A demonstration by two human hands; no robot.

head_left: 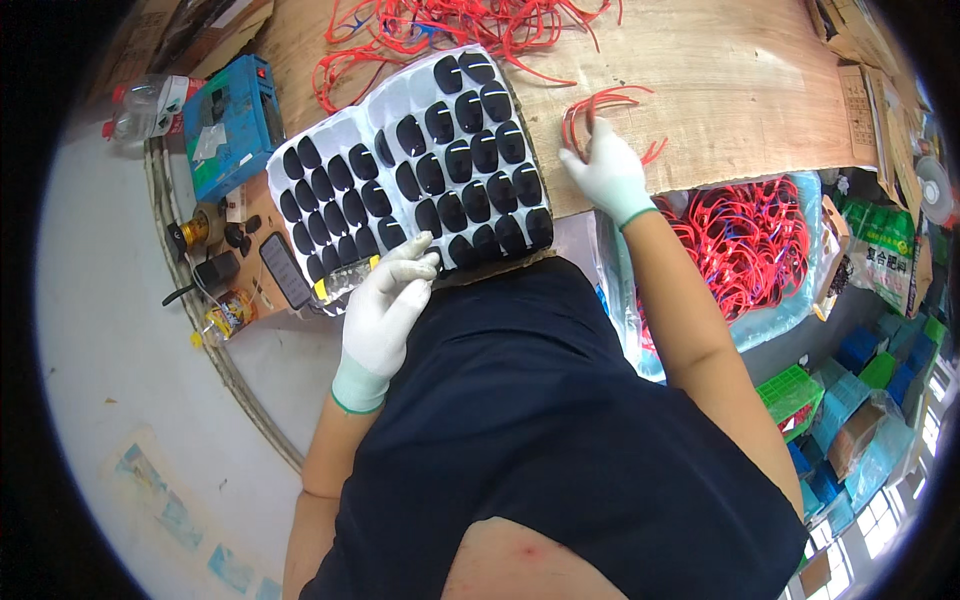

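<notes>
My right hand, in a white glove with a green cuff, is on the wooden table with its fingers closed on a red glasses frame. The frame's thin arms stick out past the fingertips. My left hand, gloved the same way, hovers at the near edge of a lens sheet. Its fingers are stretched out and I see nothing in them. Rows of dark sunglass lenses lie on that white-lined sheet, which rests tilted between my lap and the table.
More red frames are heaped on the table at the far side. A plastic-lined bin of red frames stands at my right. On the left are a blue box, a phone and a plastic bottle.
</notes>
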